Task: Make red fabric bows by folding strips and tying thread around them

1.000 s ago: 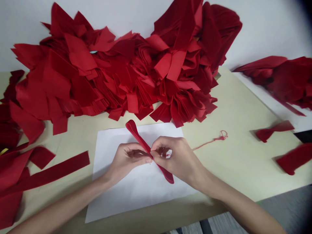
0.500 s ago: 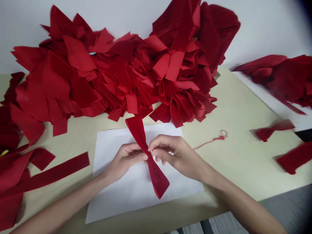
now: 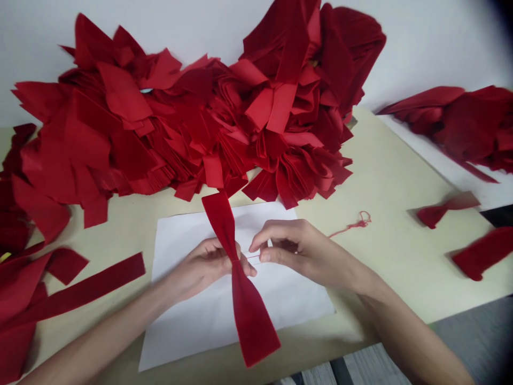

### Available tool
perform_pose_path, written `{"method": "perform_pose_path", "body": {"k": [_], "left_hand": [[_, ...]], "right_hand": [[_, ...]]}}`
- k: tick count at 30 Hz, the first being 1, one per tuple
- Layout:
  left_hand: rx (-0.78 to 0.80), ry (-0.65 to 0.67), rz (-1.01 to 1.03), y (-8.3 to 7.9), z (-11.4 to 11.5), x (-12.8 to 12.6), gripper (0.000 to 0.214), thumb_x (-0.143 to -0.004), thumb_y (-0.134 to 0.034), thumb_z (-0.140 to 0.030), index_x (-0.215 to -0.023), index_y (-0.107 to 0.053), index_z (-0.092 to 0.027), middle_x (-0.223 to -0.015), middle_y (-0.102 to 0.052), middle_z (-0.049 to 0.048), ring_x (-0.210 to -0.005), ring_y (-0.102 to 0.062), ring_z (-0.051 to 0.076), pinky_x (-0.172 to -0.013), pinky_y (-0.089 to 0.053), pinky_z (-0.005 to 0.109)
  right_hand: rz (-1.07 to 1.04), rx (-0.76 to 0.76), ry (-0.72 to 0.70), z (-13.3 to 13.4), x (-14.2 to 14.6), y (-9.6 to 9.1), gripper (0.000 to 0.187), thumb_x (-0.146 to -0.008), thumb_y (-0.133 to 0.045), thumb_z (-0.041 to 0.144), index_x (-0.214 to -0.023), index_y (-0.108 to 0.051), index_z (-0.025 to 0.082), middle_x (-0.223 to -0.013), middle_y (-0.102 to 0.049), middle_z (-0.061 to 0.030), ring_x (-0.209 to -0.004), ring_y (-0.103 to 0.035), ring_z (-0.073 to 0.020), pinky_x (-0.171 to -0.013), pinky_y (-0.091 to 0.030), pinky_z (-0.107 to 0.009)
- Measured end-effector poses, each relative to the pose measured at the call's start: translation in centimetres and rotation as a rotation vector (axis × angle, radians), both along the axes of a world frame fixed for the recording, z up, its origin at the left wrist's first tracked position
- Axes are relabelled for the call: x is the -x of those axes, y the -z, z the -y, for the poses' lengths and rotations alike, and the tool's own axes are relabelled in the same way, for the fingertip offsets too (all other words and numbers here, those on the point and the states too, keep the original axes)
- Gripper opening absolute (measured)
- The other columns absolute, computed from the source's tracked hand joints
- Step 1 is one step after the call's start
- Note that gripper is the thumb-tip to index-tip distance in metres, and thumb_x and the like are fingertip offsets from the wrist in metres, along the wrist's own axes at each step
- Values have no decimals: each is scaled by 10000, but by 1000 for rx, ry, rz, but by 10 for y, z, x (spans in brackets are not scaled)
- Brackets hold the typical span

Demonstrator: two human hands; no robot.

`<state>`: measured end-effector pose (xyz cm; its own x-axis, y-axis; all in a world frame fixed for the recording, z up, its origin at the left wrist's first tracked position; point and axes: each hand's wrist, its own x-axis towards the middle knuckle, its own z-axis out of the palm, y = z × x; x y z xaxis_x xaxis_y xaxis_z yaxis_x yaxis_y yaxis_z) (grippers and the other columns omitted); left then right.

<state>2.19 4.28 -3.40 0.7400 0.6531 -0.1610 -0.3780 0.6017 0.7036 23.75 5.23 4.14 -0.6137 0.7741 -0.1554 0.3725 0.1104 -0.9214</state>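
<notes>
A red velvet bow point(image 3: 248, 315) lies across a white paper sheet point(image 3: 192, 321), pinched narrow at its middle and flaring at both ends. My left hand point(image 3: 206, 267) is closed on the bow's pinched waist. Just to its right, my right hand point(image 3: 298, 251) pinches a thin red thread point(image 3: 253, 257) drawn taut from the waist. The same thread trails on behind my right hand to a loose tangle point(image 3: 360, 220) on the table.
A big heap of red velvet pieces point(image 3: 192, 117) fills the back of the beige table point(image 3: 385, 182). Long red strips point(image 3: 80, 289) lie at the left. Finished bows point(image 3: 444, 208) and another red pile point(image 3: 460, 123) sit at the right. The table's edge runs near my forearms.
The bow has turned from edge-on to flat and now reaches farther toward me. My right hand has let go of the waist and moved right, drawing the thread out.
</notes>
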Motion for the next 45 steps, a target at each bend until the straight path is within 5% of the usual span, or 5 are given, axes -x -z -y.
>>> {"method": "perform_pose_path", "body": {"k": [5,14,26,39,45], "left_hand": [[40,69,26,-1,-1,2,67,-786,-702,-235,-819,-697,-176,-771,-729,41,-818,-677,195,-827,-474,347],[-33,34,-42,1,0,0,66,-781,-710,-246,-816,-708,-190,-783,-735,32,-845,-673,196,-836,-468,339],[-28,-254,-135,2,1,-4,112,-753,-736,-303,-790,-699,-204,-887,-692,21,-1019,-612,218,-949,-420,362],[-75,-162,-118,2,1,-5,110,-767,-720,-312,-792,-693,-208,-849,-677,22,-969,-599,204,-904,-416,339],[-60,-87,-94,-1,3,-7,156,-759,-723,-321,-762,-674,-173,-763,-683,40,-780,-627,195,-777,-442,338]], "right_hand": [[31,-37,-26,0,-3,-4,109,-860,-601,252,-858,-693,193,-759,-630,8,-636,-517,-84,-573,-394,-215],[9,-75,166,0,3,-3,141,-850,-595,234,-742,-657,167,-698,-587,13,-530,-390,-59,-498,-330,-221],[-62,-113,328,-4,6,11,159,-842,-590,283,-764,-661,165,-704,-582,7,-557,-435,-70,-511,-348,-232],[-50,-143,363,-6,12,17,154,-841,-593,272,-750,-646,159,-700,-572,11,-550,-397,-64,-506,-338,-220],[-47,-5,295,-8,21,36,144,-836,-578,255,-748,-631,154,-716,-605,3,-609,-486,-84,-563,-403,-227]]}}
